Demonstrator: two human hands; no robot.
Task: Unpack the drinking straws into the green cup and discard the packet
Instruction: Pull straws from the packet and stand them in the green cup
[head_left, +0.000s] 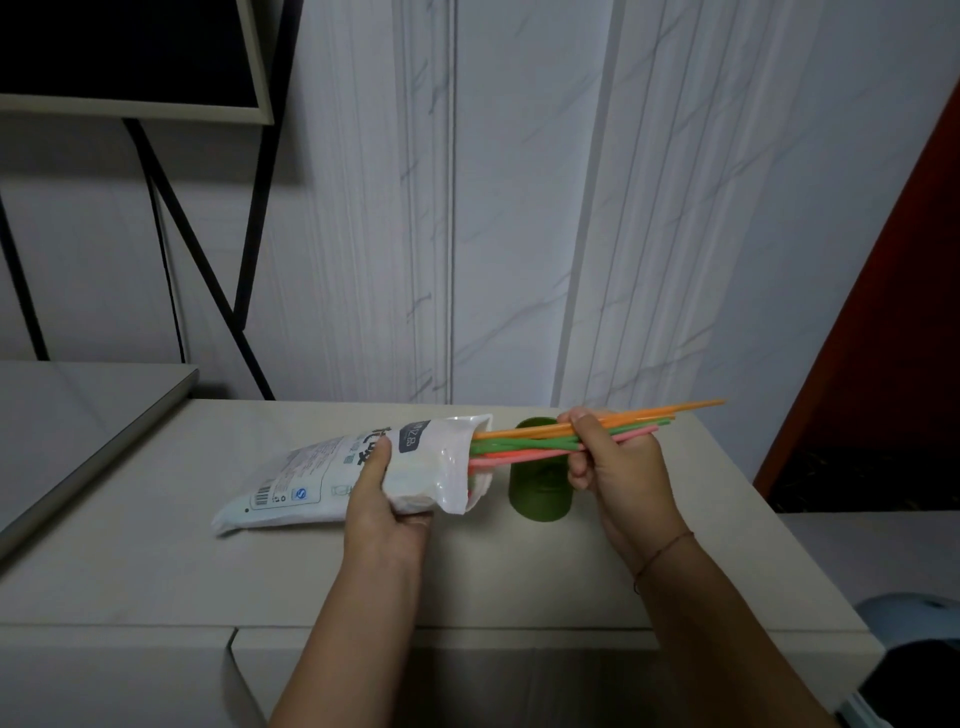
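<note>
Mostly unreadable print on the white packet (332, 473): barcode, small blue logo, dark label patch, large characters I can't make out. Left hand (382, 499) grips the packet near its open mouth, thumb on top. Right hand (613, 462) pinches the bundle of straws (524, 441), half out, above the green cup (540, 493) on the counter (467, 571).

Home interior: marble-veined wall panels (519, 208) rise behind the gripped straws (519, 446), a framed screen (104, 47) on a black stand (258, 218) up to their left, a beige cabinet (467, 571) beneath.
</note>
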